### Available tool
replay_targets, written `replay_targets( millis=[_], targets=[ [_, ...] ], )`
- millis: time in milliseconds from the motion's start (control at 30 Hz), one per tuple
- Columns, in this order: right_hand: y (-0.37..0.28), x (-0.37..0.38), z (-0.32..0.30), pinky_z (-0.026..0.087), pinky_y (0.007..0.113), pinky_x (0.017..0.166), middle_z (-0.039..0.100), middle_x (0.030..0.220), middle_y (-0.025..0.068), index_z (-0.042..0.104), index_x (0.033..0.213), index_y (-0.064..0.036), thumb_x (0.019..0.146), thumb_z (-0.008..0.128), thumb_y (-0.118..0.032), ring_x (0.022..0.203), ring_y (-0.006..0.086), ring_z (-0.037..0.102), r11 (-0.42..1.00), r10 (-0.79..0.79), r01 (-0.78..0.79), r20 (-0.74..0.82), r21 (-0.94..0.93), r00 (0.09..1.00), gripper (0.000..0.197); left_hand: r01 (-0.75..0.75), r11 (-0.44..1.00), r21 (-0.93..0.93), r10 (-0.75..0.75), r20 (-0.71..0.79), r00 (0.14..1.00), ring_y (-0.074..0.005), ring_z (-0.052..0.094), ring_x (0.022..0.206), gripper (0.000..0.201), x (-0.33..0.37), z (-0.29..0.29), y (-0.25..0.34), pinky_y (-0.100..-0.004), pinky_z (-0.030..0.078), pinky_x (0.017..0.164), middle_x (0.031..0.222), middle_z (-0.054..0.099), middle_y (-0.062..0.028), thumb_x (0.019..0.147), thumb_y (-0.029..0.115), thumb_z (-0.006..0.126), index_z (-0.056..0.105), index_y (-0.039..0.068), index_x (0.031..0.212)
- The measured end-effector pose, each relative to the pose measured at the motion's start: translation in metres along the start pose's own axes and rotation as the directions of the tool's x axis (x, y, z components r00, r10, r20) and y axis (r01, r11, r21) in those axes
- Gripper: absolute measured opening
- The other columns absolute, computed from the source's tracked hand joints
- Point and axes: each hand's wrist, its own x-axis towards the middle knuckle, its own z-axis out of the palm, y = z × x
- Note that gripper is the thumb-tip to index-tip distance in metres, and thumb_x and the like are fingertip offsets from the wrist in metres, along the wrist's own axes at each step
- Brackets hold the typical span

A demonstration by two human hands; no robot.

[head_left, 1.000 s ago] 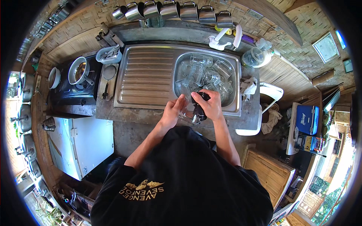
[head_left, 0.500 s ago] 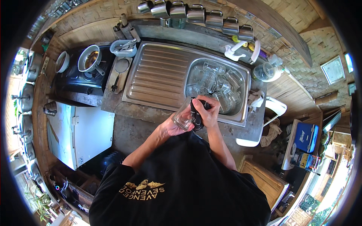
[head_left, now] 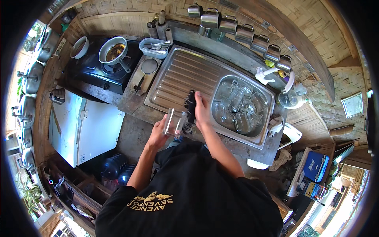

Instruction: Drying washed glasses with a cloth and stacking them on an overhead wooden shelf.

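Left hand [head_left: 158,133] clasps one clear glass [head_left: 173,123]; right hand [head_left: 201,111] clasps one black cloth [head_left: 190,107] (seven metal mugs [head_left: 244,35] hang beyond).

One fisheye view from the head — facing down, close over the shirt [head_left: 197,193], steel sink [head_left: 189,75] ahead

The left hand [head_left: 159,133] holds a clear glass mug [head_left: 172,124] in front of the surface [head_left: 132,102], and the right hand [head_left: 202,112], just beside it, holds a dark patterned cloth [head_left: 190,107]. More clear glassware [head_left: 238,99] lies jumbled in the metal sink [head_left: 256,143], right of its ridged drainboard [head_left: 188,73]. Farther left, a pan [head_left: 104,50] with brown contents stands on a black stove [head_left: 84,72]. Metal mugs [head_left: 244,34] hang in a row above the sink's far side.
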Motion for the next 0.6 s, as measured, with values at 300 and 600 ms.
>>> replay_targets(
  millis=[300, 600],
  targets=[
    [0.075, 0.048, 0.055, 0.044, 0.033, 0.101, 0.059, 0.127, 0.0210, 0.051, 0.128, 0.0024, 0.102, 0.048, -0.033, 0.117, 0.0261, 0.059, 0.953, -0.170, 0.277, 0.540, -0.124, 0.825, 0.044, -0.152, 0.970, 0.192, 0.191, -0.204, 0.960, -0.0158, 0.060, 0.057, 0.045, 0.018, -0.022, 0.014, -0.0322, 0.053, 0.056, 0.071, 0.057, -0.0029, 0.102, 0.042, 0.045, 0.058, 0.003, 0.086],
    [0.012, -0.012, -0.015, 0.051, 0.032, 0.083, 0.065, 0.111, 0.0091, 0.055, 0.126, -0.0063, 0.101, 0.044, -0.046, 0.096, 0.0162, 0.065, 0.976, 0.175, -0.214, 0.431, 0.043, 0.885, 0.048, -0.304, 0.687, 0.660, 0.564, -0.221, 0.796, -0.0107, 0.042, 0.058, 0.051, 0.042, 0.021, 0.015, -0.0310, 0.036, 0.054, 0.062, 0.049, -0.0003, 0.104, 0.040, 0.040, 0.053, 0.002, 0.073]
  ],
)
